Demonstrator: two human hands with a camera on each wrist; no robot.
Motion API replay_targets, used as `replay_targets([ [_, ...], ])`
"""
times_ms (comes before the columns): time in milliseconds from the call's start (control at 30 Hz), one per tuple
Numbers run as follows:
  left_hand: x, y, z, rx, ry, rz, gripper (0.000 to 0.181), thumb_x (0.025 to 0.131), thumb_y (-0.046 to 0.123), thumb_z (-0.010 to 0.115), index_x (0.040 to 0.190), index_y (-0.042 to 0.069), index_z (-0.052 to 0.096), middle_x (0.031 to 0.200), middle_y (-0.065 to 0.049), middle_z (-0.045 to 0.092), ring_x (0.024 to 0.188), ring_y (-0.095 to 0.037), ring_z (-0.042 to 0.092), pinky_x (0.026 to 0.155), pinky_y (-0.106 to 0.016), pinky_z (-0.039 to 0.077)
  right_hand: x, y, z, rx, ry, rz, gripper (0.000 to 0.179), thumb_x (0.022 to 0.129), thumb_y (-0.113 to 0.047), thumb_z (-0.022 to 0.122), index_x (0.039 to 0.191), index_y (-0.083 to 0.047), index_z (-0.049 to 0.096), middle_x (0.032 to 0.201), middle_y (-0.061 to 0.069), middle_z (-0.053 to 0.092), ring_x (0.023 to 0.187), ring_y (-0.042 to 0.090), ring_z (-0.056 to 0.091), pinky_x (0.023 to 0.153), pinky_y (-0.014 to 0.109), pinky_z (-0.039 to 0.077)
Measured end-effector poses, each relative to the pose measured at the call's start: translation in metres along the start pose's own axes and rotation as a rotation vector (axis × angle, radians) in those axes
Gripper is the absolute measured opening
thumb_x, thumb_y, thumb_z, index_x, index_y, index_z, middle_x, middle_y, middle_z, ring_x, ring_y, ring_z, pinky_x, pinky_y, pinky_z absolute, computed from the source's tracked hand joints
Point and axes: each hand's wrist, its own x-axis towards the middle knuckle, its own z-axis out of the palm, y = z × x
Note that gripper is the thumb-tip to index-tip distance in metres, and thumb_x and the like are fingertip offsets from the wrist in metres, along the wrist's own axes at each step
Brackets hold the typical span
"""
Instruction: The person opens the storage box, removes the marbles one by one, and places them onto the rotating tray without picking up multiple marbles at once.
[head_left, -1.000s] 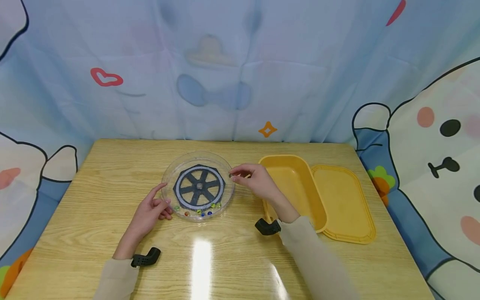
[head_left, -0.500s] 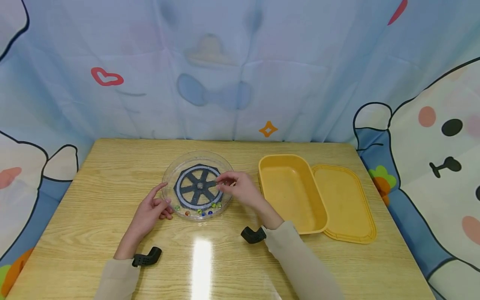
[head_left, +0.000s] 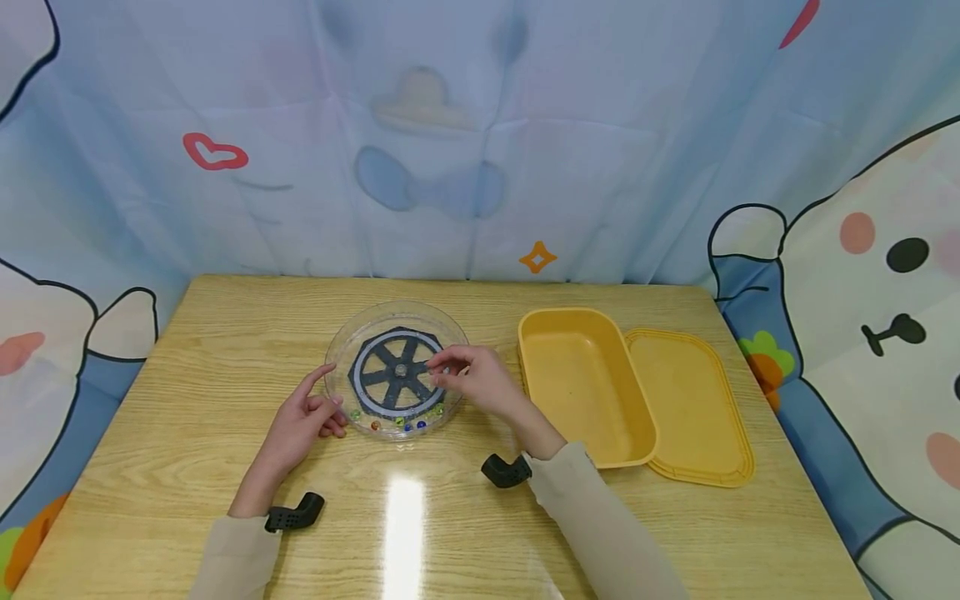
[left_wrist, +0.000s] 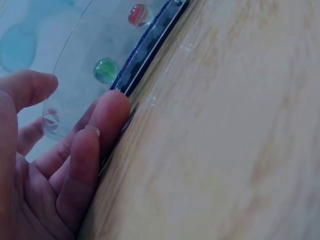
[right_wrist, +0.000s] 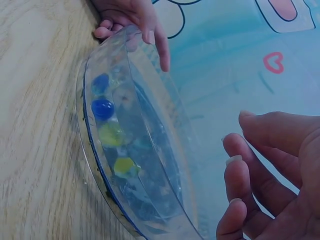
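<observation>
A clear round plastic dish stands on the table, with a dark six-spoked wheel pattern in it. Several glass marbles lie along its near side; blue and yellow ones show in the right wrist view, a green one and a red one in the left. My left hand rests on the dish's left side, index finger stretched to the rim and the other fingers beside the wall. My right hand hovers over the dish's right part, fingertips bunched loosely. Between them I see nothing in the right wrist view.
A yellow rectangular tub stands right of the dish. Its flat yellow lid lies beside it, at the tub's right. A printed cloth curtain hangs behind the wooden table.
My right hand has moved left from the dish's right rim, where a small dark marble showed at its fingertips, to above the wheel pattern. My left hand has stayed put.
</observation>
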Motion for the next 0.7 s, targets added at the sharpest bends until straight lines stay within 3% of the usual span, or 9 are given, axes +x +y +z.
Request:
replay_targets([
  [133,-0.007,0.017,0.001,0.006,-0.005,0.004,0.057,0.104,0.016,0.054,0.156,0.014,0.031,0.085,-0.017,0.069,0.070,-0.027,0.070,0.066,-0.030,0.053,-0.001,-0.004,-0.005,0.017,0.000,0.020,0.018,0.092,-0.009,0.072,0.109,-0.002,0.073,0.097,0.003,0.069,0.082,0.021,0.058,0.065,0.031,0.046],
  [300,-0.015,0.036,0.002,0.010,-0.011,0.018,0.057,0.104,0.013,0.054,0.155,0.007,0.030,0.084,-0.017,0.069,0.070,-0.028,0.069,0.066,-0.030,0.053,-0.004,-0.009,-0.025,-0.027,0.041,0.055,0.015,0.093,-0.013,0.073,0.107,-0.010,0.075,0.097,-0.001,0.070,0.084,0.021,0.057,0.066,0.032,0.045],
  [533,-0.015,0.037,0.002,0.018,-0.006,0.009,0.055,0.104,0.011,0.053,0.155,0.006,0.031,0.085,-0.020,0.069,0.070,-0.030,0.070,0.066,-0.031,0.054,-0.015,-0.013,-0.068,-0.110,0.067,0.041,0.014,0.092,-0.014,0.073,0.106,-0.011,0.076,0.098,0.000,0.071,0.084,0.021,0.057,0.069,0.034,0.047],
  [700,-0.006,0.018,0.001,0.010,-0.001,0.001,0.056,0.104,0.013,0.053,0.156,0.011,0.031,0.084,-0.017,0.069,0.069,-0.029,0.070,0.065,-0.030,0.053,-0.026,-0.002,-0.099,-0.161,0.036,0.005,0.014,0.093,-0.014,0.072,0.106,-0.009,0.075,0.098,0.002,0.071,0.085,0.021,0.058,0.071,0.033,0.048],
])
